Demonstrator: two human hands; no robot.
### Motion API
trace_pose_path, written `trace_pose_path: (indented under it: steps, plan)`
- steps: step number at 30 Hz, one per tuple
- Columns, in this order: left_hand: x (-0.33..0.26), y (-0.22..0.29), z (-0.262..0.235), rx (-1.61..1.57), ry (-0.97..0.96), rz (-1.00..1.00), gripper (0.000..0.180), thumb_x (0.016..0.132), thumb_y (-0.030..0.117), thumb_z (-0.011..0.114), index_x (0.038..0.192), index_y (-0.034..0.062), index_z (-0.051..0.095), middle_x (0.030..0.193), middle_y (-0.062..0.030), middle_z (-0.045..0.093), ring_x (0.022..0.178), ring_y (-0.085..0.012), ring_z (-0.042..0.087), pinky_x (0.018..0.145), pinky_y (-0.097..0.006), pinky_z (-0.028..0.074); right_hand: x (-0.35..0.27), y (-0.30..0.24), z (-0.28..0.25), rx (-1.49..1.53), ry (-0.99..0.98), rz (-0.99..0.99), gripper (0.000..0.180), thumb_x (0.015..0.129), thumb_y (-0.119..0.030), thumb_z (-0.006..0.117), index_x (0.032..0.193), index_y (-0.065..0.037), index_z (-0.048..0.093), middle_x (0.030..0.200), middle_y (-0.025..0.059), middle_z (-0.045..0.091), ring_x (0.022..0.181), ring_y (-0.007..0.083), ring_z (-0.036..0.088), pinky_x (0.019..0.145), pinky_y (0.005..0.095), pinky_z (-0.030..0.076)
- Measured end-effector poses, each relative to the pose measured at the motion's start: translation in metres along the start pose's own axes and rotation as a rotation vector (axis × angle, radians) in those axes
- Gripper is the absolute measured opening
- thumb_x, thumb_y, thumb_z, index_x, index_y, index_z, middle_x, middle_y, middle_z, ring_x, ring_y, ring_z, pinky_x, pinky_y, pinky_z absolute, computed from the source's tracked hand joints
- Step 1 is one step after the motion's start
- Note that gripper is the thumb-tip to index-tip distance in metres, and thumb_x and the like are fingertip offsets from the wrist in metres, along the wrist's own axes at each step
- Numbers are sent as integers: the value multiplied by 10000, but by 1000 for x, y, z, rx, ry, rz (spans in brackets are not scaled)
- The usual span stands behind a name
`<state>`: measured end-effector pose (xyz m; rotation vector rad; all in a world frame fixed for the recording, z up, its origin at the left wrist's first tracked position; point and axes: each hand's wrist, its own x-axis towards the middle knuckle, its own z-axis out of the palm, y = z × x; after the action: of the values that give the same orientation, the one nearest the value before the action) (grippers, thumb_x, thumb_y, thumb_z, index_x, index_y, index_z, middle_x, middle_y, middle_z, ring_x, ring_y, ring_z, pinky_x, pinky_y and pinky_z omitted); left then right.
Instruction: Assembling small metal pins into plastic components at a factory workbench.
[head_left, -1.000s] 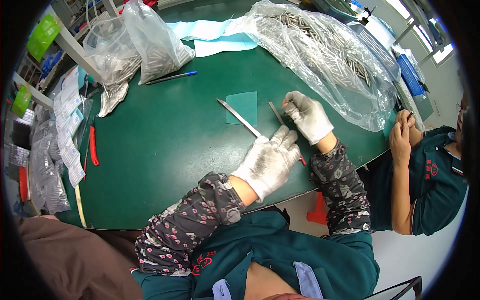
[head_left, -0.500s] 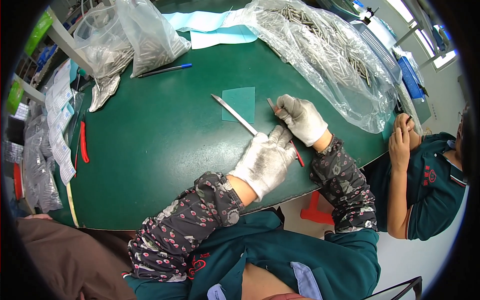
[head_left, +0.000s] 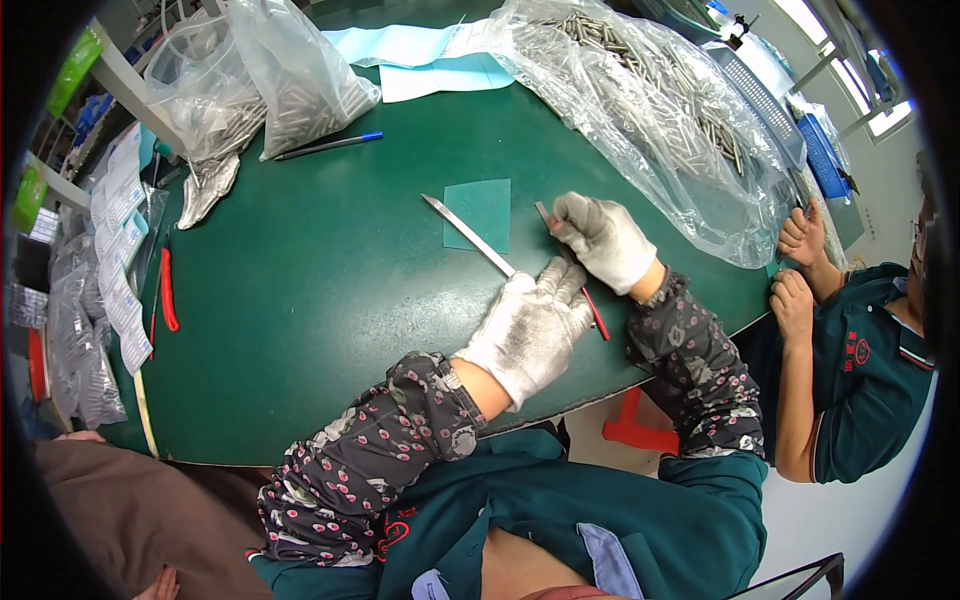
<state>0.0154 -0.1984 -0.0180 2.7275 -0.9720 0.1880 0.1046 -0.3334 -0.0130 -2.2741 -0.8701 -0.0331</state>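
My left hand [head_left: 528, 332], in a smudged white glove, is closed over the lower end of a silver metal strip [head_left: 462, 230] with a slanted tip. That strip reaches up and left across a small green square sheet [head_left: 482, 205] on the table. My right hand [head_left: 606, 243], also gloved, is curled with the fingers pinched together. A narrow flat metal end [head_left: 542, 211] sticks out beside its thumb. Below, a thin red handle [head_left: 599, 317] shows past my left fingers, in line with that metal end. The gloves hide whatever lies between, and what my right fingers grip.
Clear bags of metal pins [head_left: 690, 130] fill the back right; another bag [head_left: 305, 110] stands back left. A blue-capped pen [head_left: 330, 147], red-handled tool [head_left: 168, 290] and paper sheets [head_left: 440, 75] lie around. A co-worker's hands [head_left: 795, 270] are at the right edge.
My two hands have hardly moved. The co-worker's hands at the right have drawn apart. At the lower left, part of another person's hand has come into view.
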Motion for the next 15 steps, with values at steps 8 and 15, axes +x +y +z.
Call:
trace_pose_path:
  steps: [8,15]
  plan:
    - [0,0,0,-50,-5,3,194,701,165,502,867,79,553,1133,-110,506,1096,-213,446,742,-356,362,-2,2,2,7,12,-34,126,794,-150,521,753,-50,457,636,120,506,580,295,501,526,328,393]
    - [2,-2,-1,-4,-9,5,192,698,157,500,864,78,555,1130,-109,509,1092,-213,451,740,-354,363,-1,-1,-3,-49,-46,23,89,789,-153,504,789,-67,480,664,106,551,638,304,540,552,359,415]
